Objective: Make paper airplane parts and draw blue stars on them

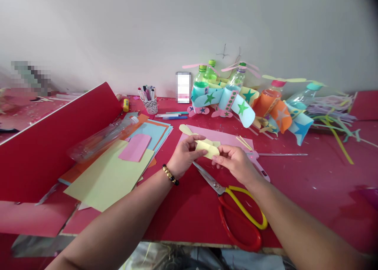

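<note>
Two hands are held close together over the middle of the tabletop, near its front edge. A small pale yellow paper piece is gripped between them, curved and doubled-looking, its exact shape partly hidden by the fingers. The left hand is closed in a narrow pinch on one end, thumb on top; a beaded bracelet is worn on that wrist. The right hand is pinching the other end with its fingertips. A rounded tongue of pale yellow paper is seen beyond the left hand; whether it is joined to the held piece cannot be told.

Directly under the hands lies a pink card sheet. Large scissors with red and yellow handles are lying just below, blades pointing up toward the left hand, untouched. To the left, pale green card, a small pink card piece and a stack of coloured card are spread, with a clear plastic bottle on top and a red board propped along the left side. Along the back edge stand a marker cup, a glue stick and decorated bottles with paper wings and stars
</note>
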A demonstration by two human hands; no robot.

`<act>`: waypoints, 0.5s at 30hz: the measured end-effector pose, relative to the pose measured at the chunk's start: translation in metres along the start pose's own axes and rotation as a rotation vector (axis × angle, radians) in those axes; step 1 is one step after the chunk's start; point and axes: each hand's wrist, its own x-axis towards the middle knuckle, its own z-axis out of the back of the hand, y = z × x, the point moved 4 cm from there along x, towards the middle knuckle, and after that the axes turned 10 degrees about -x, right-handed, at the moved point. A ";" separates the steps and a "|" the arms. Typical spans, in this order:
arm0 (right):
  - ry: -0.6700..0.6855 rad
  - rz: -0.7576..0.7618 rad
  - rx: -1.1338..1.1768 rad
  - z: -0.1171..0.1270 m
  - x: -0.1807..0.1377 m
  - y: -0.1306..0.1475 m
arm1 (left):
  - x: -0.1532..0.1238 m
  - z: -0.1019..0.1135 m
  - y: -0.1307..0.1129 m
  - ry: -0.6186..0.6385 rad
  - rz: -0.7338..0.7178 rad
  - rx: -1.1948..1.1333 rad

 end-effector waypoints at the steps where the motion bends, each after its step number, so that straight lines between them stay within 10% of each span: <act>1: -0.006 0.003 -0.023 0.000 0.000 0.000 | 0.000 0.000 0.000 -0.013 -0.002 0.000; 15: -0.040 -0.017 -0.007 -0.001 0.000 0.000 | -0.005 -0.007 0.002 0.008 0.123 -0.040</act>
